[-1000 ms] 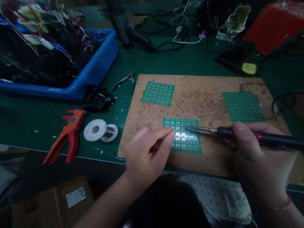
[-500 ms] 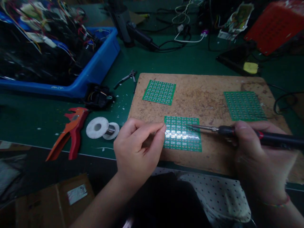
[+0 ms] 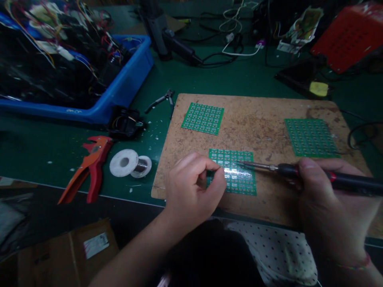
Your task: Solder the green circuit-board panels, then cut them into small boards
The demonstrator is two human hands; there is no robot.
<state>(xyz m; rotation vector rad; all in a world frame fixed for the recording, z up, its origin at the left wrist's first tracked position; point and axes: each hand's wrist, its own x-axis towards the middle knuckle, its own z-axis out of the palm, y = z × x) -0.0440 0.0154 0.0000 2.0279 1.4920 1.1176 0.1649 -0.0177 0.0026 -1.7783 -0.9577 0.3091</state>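
Hands: left hand [image 3: 191, 187] pinched at gridded green PCB [image 3: 239, 175] edge, right hand [image 3: 323, 191] grips slim metal-tipped iron [image 3: 299, 172].

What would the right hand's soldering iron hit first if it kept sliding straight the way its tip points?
Probably the left hand. The right hand aims the soldering iron leftward over the near green circuit board, and the left fingertips sit at that board's left edge. Depth is unclear.

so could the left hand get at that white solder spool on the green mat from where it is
Probably yes. The left hand is pinched at the near green circuit panel, and the white solder spool lies apart to its left on the green mat, with only bare mat and cork board edge between.
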